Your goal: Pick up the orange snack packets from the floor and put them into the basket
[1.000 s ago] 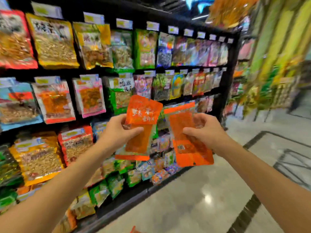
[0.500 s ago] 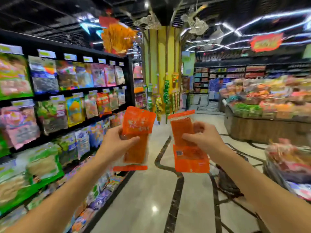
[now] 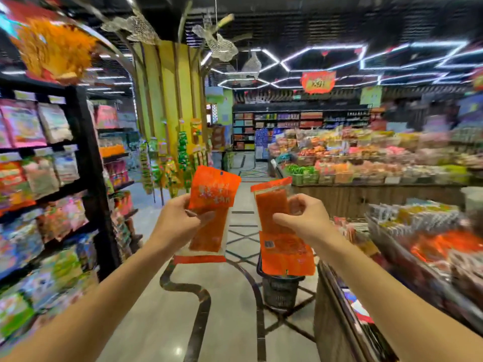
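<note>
My left hand [image 3: 180, 220] holds an orange snack packet [image 3: 213, 202] upright at chest height, pinched near its middle. My right hand [image 3: 303, 218] holds a second orange snack packet [image 3: 283, 246], its printed end hanging down. A dark plastic basket [image 3: 281, 291] stands on the floor below and a little beyond the right packet, which partly hides its rim. The two packets are apart, side by side.
A black shelf rack [image 3: 88, 178] full of snack bags runs along the left. A wooden display counter [image 3: 366, 197] with packaged goods fills the right, and a nearer bin [image 3: 423, 244] juts in at the right. The tiled aisle floor [image 3: 198, 309] runs ahead between them.
The view has swung right from the shelf rack to the open aisle, bringing the basket into sight. Both hands keep their packets at about the same height.
</note>
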